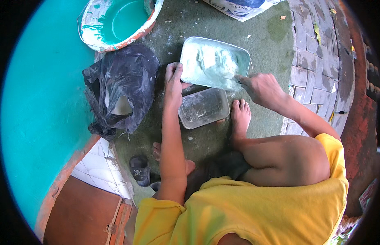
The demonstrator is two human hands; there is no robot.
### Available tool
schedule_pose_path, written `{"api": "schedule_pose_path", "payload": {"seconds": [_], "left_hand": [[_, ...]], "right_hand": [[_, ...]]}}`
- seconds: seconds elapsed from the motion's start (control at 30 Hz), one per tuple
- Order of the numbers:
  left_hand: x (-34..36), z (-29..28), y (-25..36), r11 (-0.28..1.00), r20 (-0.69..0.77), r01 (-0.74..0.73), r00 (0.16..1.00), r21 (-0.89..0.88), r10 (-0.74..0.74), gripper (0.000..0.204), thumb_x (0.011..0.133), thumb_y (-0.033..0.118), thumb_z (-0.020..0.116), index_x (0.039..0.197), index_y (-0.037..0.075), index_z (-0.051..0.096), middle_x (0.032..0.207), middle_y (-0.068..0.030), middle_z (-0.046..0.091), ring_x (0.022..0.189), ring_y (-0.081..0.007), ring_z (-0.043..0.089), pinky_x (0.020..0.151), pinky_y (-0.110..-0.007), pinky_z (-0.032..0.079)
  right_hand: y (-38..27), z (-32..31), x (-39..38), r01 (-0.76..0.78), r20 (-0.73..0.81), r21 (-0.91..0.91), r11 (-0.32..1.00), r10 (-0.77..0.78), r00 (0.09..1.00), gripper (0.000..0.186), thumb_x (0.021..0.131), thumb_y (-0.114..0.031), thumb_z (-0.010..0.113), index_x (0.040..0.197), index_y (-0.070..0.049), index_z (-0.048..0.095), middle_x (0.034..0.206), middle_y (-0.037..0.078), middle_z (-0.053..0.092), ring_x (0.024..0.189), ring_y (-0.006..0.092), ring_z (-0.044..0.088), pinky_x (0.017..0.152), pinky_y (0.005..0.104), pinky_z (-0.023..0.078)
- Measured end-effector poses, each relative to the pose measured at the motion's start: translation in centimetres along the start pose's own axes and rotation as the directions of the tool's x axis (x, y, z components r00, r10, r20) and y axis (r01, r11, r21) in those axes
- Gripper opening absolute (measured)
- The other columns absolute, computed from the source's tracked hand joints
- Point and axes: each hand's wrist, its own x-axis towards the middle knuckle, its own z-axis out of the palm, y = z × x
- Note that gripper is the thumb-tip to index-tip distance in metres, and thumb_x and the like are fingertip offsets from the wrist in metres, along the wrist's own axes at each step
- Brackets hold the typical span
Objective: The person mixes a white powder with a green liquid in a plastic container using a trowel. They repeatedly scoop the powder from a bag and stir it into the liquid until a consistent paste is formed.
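Now grips the pale tray (198,81) at its left edge with the left hand (173,79), and pinches a mostly hidden tool (237,80) in the right hand (261,87), over at the near right corner. Already has white paste (210,57) spread across the tray, just to the far side of the clear container (204,108). Looks only partly worked, judging by lumps and ridges; seems to leave evening-out undone. Cannot tell the tool's shape.
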Motion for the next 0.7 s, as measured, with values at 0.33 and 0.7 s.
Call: {"api": "schedule_pose_path", "payload": {"seconds": [0.33, 0.7], "left_hand": [[0.2, -0.7, -0.1, 0.999, 0.038, 0.03, 0.999, -0.01, -0.03, 0.029, 0.095, 0.031, 0.046, 0.112, 0.007, 0.049, 0.109, -0.0085, 0.054, 0.103, -0.0217, 0.054, 0.082, -0.046, 0.048], [0.1, -0.6, 0.0, 0.999, 0.058, 0.04, 0.998, -0.032, -0.038, 0.029, 0.094, 0.031, 0.047, 0.11, 0.008, 0.05, 0.109, -0.0066, 0.053, 0.103, -0.0203, 0.054, 0.082, -0.046, 0.048]], "right_hand": [[1.6, -5.9, 2.3, 0.214, 0.13, -0.269, 0.939, -0.185, 0.974, 0.006, 0.073, -0.008, 0.062, 0.079, -0.007, 0.064, 0.067, 0.01, 0.061, 0.066, 0.0255, 0.063, 0.058, 0.038, 0.047], [-0.3, -6.4, 6.5, 0.37, 0.07, -0.298, 0.88, -0.367, 0.928, 0.003, 0.071, -0.005, 0.061, 0.073, -0.003, 0.06, 0.07, 0.01, 0.061, 0.069, 0.0253, 0.064, 0.059, 0.0352, 0.049]]}}
